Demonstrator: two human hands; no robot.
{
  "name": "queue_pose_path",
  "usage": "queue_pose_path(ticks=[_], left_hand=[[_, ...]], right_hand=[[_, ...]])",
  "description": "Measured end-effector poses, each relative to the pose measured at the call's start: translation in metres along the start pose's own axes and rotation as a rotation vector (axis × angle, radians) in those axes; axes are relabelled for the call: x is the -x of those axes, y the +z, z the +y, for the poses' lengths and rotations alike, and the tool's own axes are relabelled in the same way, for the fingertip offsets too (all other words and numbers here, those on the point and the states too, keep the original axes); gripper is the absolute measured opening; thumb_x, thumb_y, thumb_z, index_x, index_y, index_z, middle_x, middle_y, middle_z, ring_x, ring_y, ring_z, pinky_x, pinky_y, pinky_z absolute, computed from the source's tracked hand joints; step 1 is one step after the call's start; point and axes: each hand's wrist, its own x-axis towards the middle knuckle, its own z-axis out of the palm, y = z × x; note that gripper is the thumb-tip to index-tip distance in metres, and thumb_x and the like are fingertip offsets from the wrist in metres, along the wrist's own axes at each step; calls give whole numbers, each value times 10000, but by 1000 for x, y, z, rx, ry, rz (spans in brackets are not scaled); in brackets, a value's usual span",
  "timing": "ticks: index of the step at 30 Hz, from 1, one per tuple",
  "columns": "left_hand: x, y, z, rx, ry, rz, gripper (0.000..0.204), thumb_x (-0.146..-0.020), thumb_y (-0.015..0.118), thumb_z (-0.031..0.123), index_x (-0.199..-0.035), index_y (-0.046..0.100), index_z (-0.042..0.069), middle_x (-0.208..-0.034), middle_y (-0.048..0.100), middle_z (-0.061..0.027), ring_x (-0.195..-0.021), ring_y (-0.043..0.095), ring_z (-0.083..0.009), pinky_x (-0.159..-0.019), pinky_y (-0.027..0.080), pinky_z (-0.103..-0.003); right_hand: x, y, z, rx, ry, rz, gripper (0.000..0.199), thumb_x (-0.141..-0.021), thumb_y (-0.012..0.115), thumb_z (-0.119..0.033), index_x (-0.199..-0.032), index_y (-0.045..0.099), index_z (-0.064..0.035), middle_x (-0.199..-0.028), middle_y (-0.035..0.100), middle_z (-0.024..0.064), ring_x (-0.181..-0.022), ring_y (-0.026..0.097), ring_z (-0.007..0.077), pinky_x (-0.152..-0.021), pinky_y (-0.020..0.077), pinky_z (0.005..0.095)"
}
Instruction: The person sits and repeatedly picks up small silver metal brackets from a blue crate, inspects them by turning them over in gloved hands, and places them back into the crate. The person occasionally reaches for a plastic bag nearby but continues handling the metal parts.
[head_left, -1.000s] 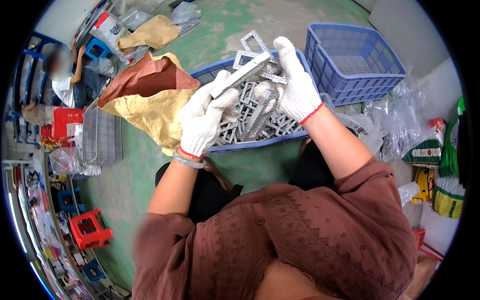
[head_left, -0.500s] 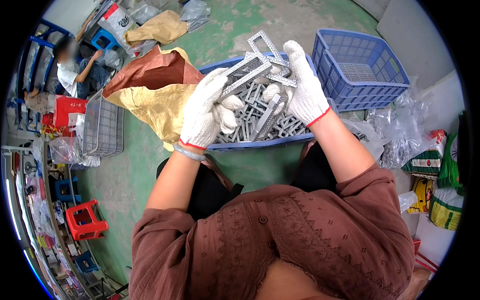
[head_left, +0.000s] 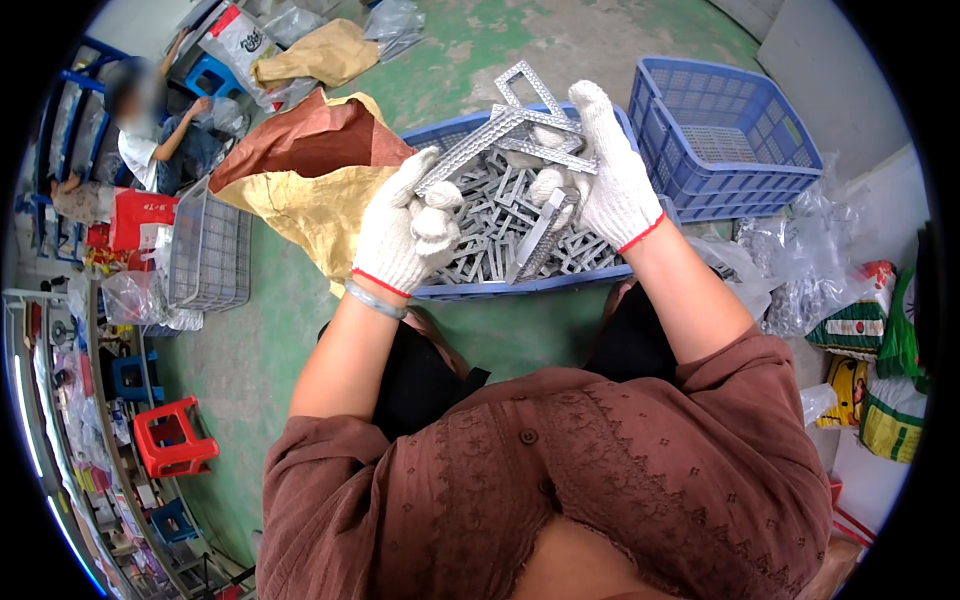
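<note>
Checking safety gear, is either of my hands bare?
No, the left hand and right hand both wear red-edged white knitted gloves.

Your floor (head_left: 265, 370): green, worn grey in patches. On it you've got a main blue crate (head_left: 520, 291) loaded with metal frames (head_left: 500, 235). Relative to that crate: yellow sack (head_left: 310, 215) just left, second blue crate (head_left: 730, 193) just right, grey crate (head_left: 212, 255) farther left, red stool (head_left: 176, 440) also left, on its near side.
</note>
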Motion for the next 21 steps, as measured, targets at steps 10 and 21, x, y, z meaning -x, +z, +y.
queue_pose_path(ticks=[10,21], left_hand=[[-4,8,116,-942,636,328,320,-1003,532,316,-1211,582,78,-752,652,-129,-427,518,-126,-362,369,-235],[-9,8,144,-1849,735,738,606,-905,653,432,-1328,553,11,-914,707,-124,-656,662,-162,-603,522,-281]], right_hand=[[-1,-7,-8,-4,76,9,491,-971,544,-549,-1334,470,-226,-999,631,148,-618,563,200,-473,448,314],[-11,-18,-8,-98,6,-163,479,-1010,515,-466,-1412,388,-237,-1263,596,168,-937,676,348,-570,566,402]])
